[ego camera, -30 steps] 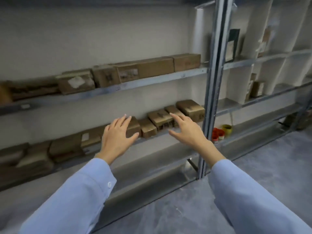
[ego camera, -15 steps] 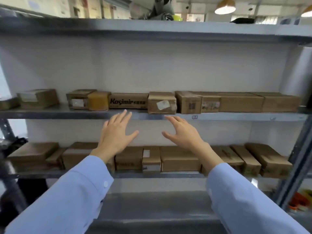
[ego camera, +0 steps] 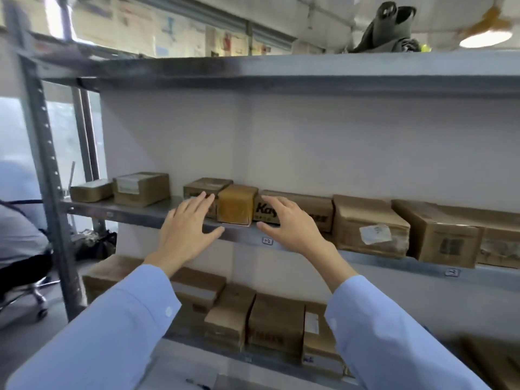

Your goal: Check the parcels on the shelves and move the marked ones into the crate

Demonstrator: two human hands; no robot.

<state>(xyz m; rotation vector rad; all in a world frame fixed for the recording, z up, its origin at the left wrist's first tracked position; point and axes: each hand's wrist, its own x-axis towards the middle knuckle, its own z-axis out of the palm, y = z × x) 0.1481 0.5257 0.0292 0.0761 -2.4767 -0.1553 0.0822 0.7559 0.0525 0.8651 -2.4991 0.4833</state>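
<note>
Flanking tape-glossed amber cube parcel [ego camera: 237, 204]: left hand [ego camera: 189, 229], right hand [ego camera: 289, 225], fingers straight.

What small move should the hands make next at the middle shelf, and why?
The left hand and right hand are open and empty, one on each side of the yellowish parcel, whose front shows no readable label. So probably: bring them inward onto its sides and slide it forward to check it.
</note>
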